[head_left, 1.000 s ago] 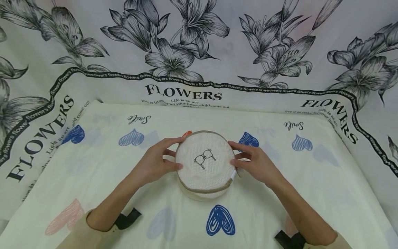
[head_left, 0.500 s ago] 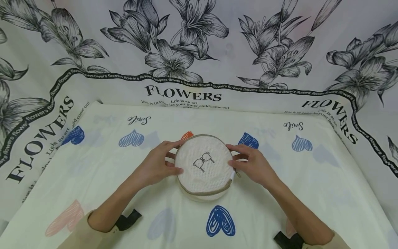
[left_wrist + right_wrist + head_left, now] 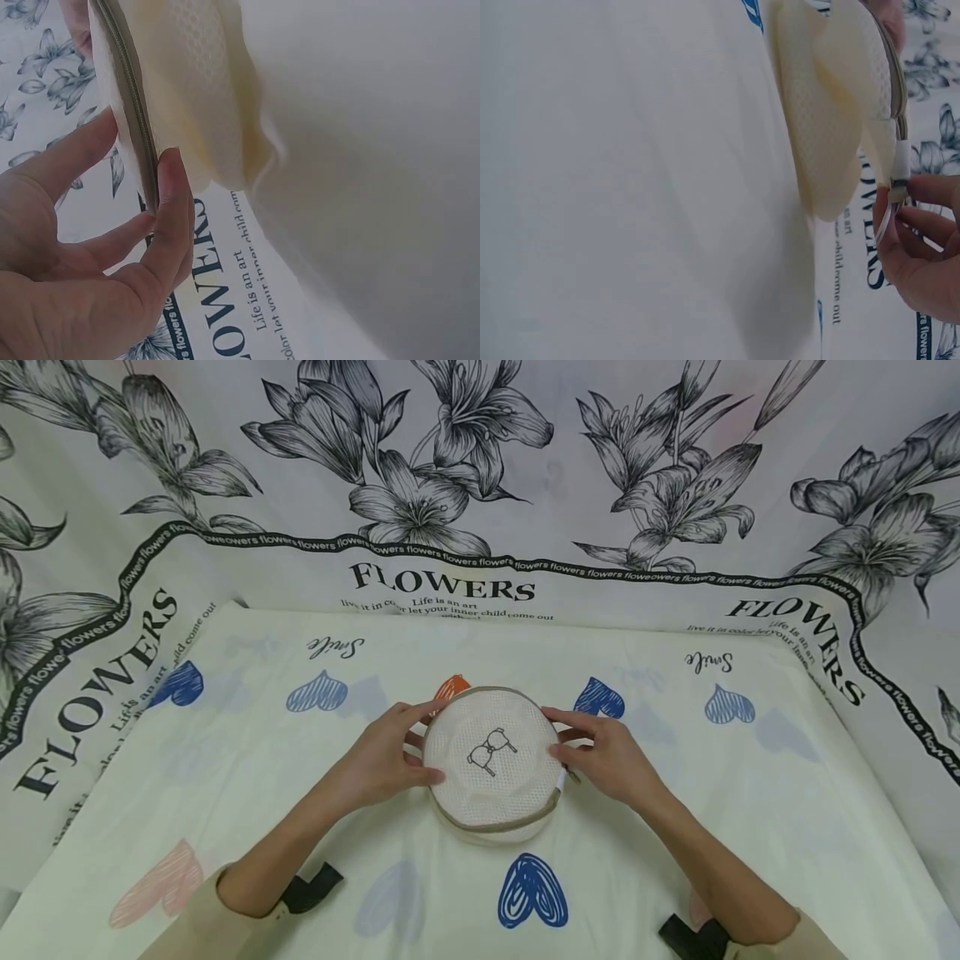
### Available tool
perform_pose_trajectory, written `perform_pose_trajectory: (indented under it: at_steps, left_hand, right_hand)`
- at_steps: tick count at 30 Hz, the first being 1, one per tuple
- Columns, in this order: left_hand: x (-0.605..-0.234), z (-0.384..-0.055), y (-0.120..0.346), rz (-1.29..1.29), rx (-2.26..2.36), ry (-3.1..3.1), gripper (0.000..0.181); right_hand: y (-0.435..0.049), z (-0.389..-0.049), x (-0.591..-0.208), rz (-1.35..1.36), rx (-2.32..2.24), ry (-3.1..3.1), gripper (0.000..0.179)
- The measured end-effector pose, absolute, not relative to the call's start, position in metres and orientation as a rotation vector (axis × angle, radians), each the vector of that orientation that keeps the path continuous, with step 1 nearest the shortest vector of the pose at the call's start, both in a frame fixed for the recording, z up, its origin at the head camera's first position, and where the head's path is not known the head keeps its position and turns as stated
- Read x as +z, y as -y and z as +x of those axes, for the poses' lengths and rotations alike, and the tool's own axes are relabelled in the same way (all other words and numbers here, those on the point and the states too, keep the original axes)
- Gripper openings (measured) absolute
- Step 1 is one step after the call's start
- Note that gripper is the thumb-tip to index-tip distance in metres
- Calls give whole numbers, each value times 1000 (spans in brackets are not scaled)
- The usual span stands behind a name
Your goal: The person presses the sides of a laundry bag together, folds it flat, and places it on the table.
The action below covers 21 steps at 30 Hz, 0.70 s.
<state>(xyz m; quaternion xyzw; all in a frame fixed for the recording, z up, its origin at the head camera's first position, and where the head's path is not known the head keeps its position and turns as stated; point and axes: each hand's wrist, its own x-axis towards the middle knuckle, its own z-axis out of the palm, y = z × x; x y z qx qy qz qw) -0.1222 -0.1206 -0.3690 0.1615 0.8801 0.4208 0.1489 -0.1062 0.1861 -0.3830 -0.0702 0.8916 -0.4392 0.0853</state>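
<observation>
A round white mesh laundry bag (image 3: 495, 793) with a glasses drawing on its top stands near the middle of the table. My left hand (image 3: 386, 756) pinches its rim on the left between thumb and fingers; in the left wrist view those fingers (image 3: 174, 180) hold the zipper edge (image 3: 127, 75). On the other side my right hand (image 3: 611, 752) pinches the rim beside a white tag (image 3: 901, 161). A small zipper pull (image 3: 573, 774) hangs by the right hand. Below the rim, the bag's soft mesh side (image 3: 821, 142) sags in folds towards the cloth.
The table cloth (image 3: 262, 810) is pale with printed hearts. Behind it hangs a white curtain (image 3: 555, 502) with black flower prints and lettering. A black strap (image 3: 311, 887) shows at the left wrist and another black strap (image 3: 693, 937) at the right.
Both hands have brought the bag's top slightly down towards the person, and more of the orange heart behind it shows. The grip on both sides stays the same.
</observation>
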Motion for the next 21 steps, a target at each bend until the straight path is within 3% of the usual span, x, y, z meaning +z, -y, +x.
perform_pose_trajectory:
  at_steps: [17,21]
  left_hand:
    - [-373,-119,118,468,1138,-2564,89]
    - [-373,-115,115,537,978,-2687,86]
  right_hand:
    - [-183,-107,-391,-228,-1253,-2674,48]
    - [-179,-105,-392,-335,-1146,-2778,51]
